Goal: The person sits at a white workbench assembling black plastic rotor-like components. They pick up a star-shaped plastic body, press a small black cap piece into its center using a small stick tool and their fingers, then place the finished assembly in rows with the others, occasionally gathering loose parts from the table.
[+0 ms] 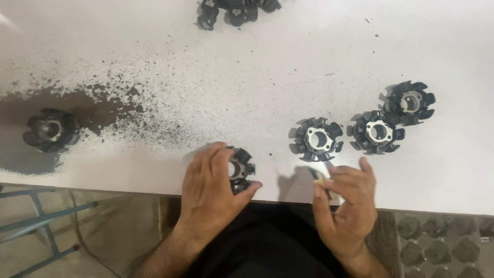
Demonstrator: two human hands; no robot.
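While the left hand (213,185) curls over a black toothed ring part (240,170) at about 6 o'clock on the white table (288,62), its fingers cover the part's left side and its thumb presses under the part's lower edge, so the part is gripped between them. The held part sits at the table's near edge, its pale metal core showing just right of the fingers. The right hand (347,203), at about 5 o'clock, pinches a small pale strip (321,181) between thumb and bent fingers; what the strip is made of cannot be told. Three similar parts lie in a row running toward 3 o'clock: the first loose part (317,139) just above the right hand, the second loose part (376,132) beside it, and the third loose part (409,102) touching or nearly touching the second. A blurred dark part (51,133) rests at 9 o'clock on a worn grey patch (31,154), well apart from the hands. More dark parts (234,11) cluster at 12 o'clock at the frame's top edge. Black specks (149,98) spread across the table between 9 and 11 o'clock.
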